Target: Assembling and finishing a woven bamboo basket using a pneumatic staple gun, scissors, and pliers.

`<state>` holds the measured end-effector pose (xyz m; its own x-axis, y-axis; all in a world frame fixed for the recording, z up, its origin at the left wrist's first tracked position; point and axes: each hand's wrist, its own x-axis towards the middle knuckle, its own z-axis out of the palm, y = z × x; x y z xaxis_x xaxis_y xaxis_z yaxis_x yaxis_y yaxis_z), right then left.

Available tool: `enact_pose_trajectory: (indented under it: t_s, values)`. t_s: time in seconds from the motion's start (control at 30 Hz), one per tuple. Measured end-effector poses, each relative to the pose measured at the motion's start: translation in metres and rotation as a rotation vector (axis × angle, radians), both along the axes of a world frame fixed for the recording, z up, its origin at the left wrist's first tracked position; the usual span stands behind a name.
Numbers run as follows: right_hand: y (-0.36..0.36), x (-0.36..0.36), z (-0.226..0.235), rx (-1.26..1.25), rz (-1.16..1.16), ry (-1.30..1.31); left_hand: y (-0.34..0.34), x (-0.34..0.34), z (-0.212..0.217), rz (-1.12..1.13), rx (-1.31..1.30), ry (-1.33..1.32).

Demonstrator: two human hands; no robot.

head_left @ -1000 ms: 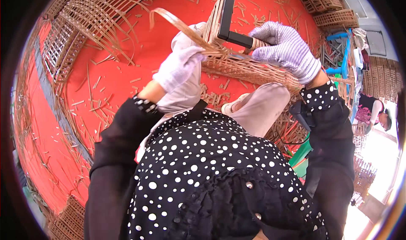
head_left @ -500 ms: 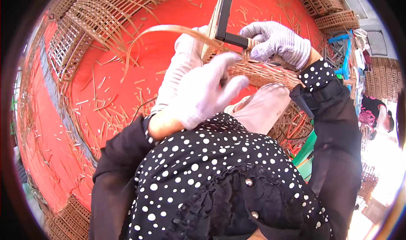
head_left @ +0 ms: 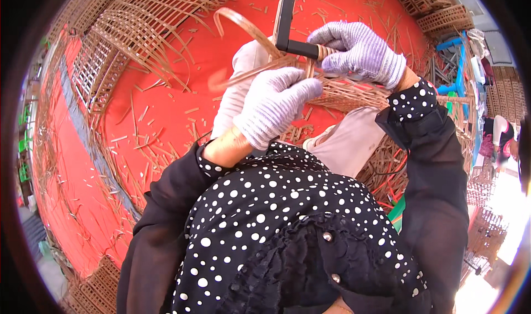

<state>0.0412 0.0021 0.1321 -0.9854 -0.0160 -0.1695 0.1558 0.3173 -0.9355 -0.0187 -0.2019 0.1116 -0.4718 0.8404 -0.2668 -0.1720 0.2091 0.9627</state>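
My left hand point(head_left: 279, 101), in a pale lilac knit glove, is closed with thumb and fingers pinched on a flat tan cane strip point(head_left: 310, 68). That strip runs up to the black bar frame point(head_left: 284, 22), where several turns of cane wrap its end. Its loose tail point(head_left: 243, 23) seems to curl away on the far left side. My right hand point(head_left: 362, 54), gloved alike, grips the wrapped end of the bar, its thumb and fingers on the cane. Below the bar, a woven cane basket point(head_left: 351, 94) rests against my legs; my hands hide part of it.
Red sheeting point(head_left: 166, 101) covers the floor, strewn with cane scraps. Half-woven cane baskets point(head_left: 99, 65) stand at the far left, more baskets point(head_left: 442, 23) at the far right. A blue frame point(head_left: 459, 65) stands at the right. Another person point(head_left: 500, 139) is at the right edge.
My left hand has gone from spread fingers to a pinch on the cane strip. The strip's loose loop has swung up and to the right. My right hand keeps its grip.
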Motion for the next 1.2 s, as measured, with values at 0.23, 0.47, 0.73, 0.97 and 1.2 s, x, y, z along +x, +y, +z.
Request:
enact_pose_trajectory:
  t_s: [0.23,0.47,0.73,0.97,1.2]
  values:
    - [-0.033,0.010,-0.001,0.657,-0.074,0.336,0.016,-0.032,0.035,-0.140,0.285,0.288]
    - [-0.041,0.016,0.006,0.748,-0.181,0.179,0.013,-0.062,0.052,-0.263,0.303,1.349]
    - [-0.050,0.022,0.003,0.808,-0.172,0.114,0.034,-0.072,0.009,-0.292,0.348,1.286]
    - [-0.053,0.032,0.005,0.987,-0.288,0.217,0.056,-0.067,0.007,-0.331,0.450,1.304]
    - [-0.040,0.066,0.009,0.907,-0.278,0.227,0.063,-0.025,0.020,-0.370,0.431,1.344]
